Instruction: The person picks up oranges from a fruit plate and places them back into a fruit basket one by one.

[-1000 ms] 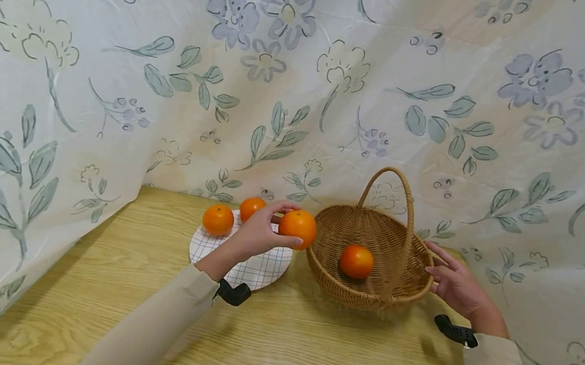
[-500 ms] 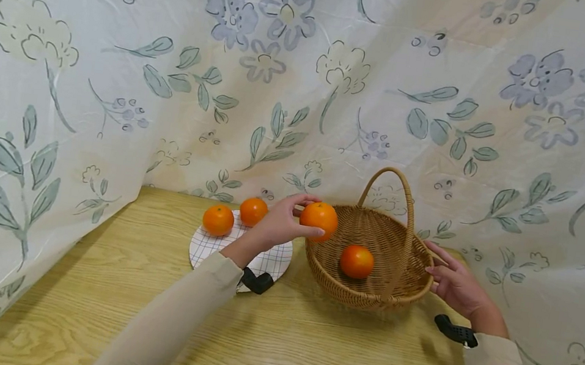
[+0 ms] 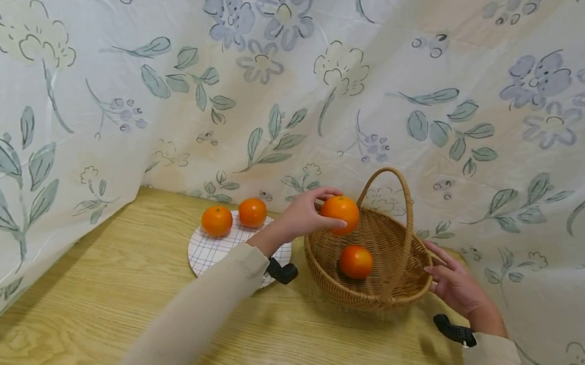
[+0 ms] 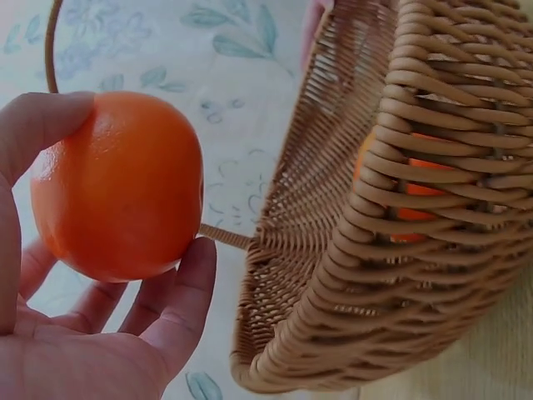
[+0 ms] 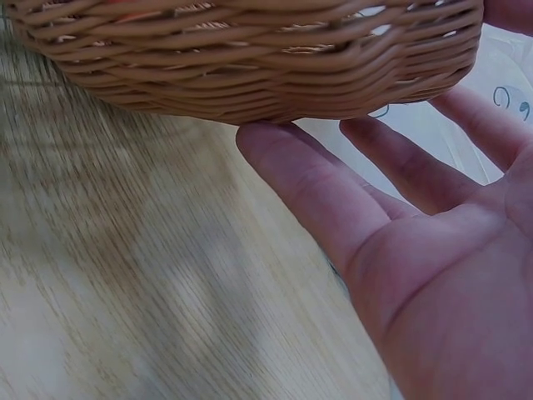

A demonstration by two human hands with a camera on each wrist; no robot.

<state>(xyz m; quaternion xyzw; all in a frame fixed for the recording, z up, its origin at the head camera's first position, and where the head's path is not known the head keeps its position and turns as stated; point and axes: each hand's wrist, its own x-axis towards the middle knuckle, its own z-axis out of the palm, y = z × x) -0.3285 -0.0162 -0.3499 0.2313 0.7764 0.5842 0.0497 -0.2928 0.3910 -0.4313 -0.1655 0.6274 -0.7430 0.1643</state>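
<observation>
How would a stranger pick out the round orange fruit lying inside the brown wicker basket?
On the pale wooden table, find the brown wicker basket with the tall arched handle. The round orange fruit lies low inside it. It alone rests there: a similar fruit is in the left hand, and two more fruits sit on the round white checked disc.

Four oranges (image 3: 340,215) here! One in the left hand (image 3: 302,215), one in the single basket (image 3: 350,294) between that and the right hand (image 3: 460,286), two on one plate (image 3: 206,251) left of both hands.
</observation>
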